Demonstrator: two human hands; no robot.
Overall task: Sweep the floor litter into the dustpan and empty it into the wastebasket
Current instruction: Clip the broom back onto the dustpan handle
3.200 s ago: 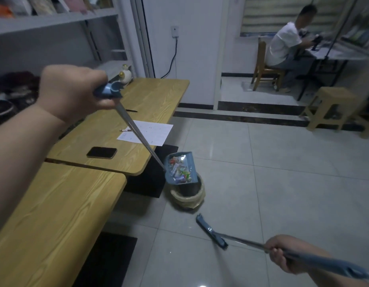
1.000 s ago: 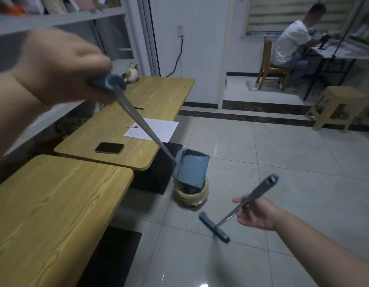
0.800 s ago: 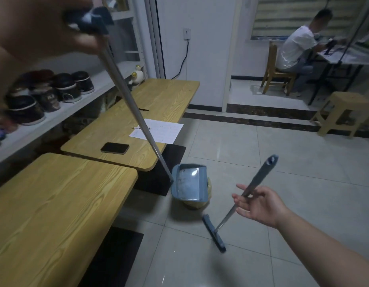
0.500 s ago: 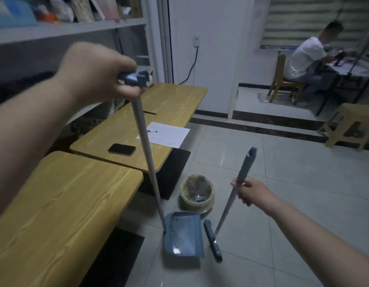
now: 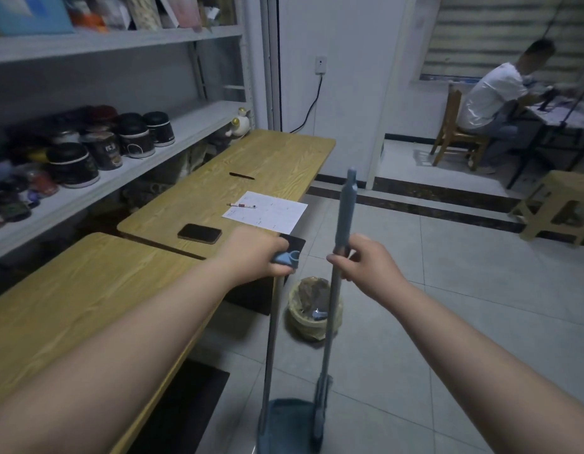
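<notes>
The left hand (image 5: pixel 251 257) is wrapped around the top of the dustpan (image 5: pixel 285 424) handle; the right hand (image 5: pixel 366 263) grips the broom (image 5: pixel 344 211) shaft, both poles near upright. The pan rests on the floor (image 5: pixel 448 322) below the hands. The lined wastebasket (image 5: pixel 313 309) stands just beyond them, beside the surface (image 5: pixel 71 306) edge at left. Open tile lies to the right.
</notes>
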